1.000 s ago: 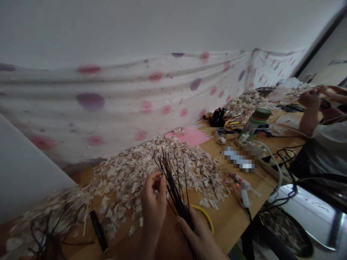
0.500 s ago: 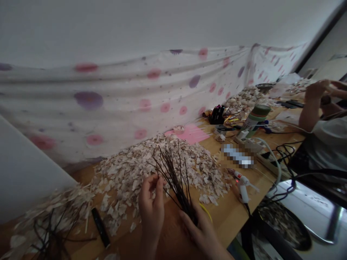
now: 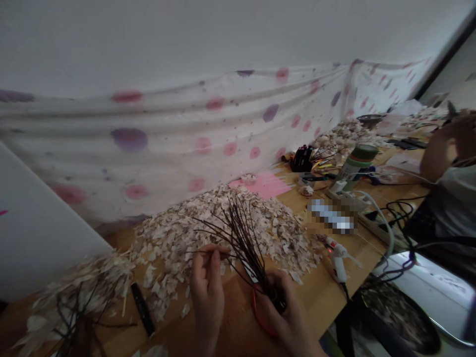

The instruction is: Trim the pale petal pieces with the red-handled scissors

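My right hand (image 3: 284, 310) is wrapped round the lower ends of a bundle of thin dark twigs (image 3: 243, 230), which fan out up and to the left. With thumb and fingers pinched, my left hand (image 3: 208, 285) grips one twig at the bundle's left side. Beneath the bundle, partly covered by my right hand, shows a red loop (image 3: 259, 317) with a pale, blade-like piece above it; whether my hand touches it I cannot tell. A broad heap of pale, petal-like flakes (image 3: 178, 243) lies behind both hands.
More dark twigs (image 3: 80, 317) and a black pen-like object (image 3: 142, 310) lie to the left. At right are a white glue gun (image 3: 338, 263) with a red light, a power strip (image 3: 362, 218) with cables, and a green-topped container (image 3: 359, 158). Another person's arm (image 3: 437, 148) is at the far right.
The twig in my left hand has swung from steep to nearly level, and several twigs lean further left. My right hand has shifted slightly right, and the red loop has come into view.
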Demonstrator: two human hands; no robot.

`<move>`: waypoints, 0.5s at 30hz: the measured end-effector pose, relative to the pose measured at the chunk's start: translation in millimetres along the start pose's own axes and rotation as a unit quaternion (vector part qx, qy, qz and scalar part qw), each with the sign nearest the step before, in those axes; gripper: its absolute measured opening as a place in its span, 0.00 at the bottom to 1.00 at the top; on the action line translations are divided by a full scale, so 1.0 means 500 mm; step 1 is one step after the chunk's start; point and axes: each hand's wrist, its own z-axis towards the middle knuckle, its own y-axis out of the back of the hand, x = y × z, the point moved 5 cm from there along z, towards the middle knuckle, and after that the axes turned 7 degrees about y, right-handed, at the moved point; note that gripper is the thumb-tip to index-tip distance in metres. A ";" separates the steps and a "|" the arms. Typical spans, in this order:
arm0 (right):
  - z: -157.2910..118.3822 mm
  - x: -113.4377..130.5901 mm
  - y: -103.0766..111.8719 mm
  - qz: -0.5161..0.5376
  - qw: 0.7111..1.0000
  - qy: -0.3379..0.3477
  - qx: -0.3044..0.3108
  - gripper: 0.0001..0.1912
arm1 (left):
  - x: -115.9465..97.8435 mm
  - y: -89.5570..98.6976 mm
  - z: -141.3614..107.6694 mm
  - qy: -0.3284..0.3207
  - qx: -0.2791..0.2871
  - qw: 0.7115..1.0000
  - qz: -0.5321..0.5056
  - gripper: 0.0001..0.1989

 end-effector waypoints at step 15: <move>-0.004 -0.006 0.006 -0.029 0.999 0.007 0.022 0.13 | -0.013 0.021 0.004 -0.070 -0.126 0.989 0.039 0.12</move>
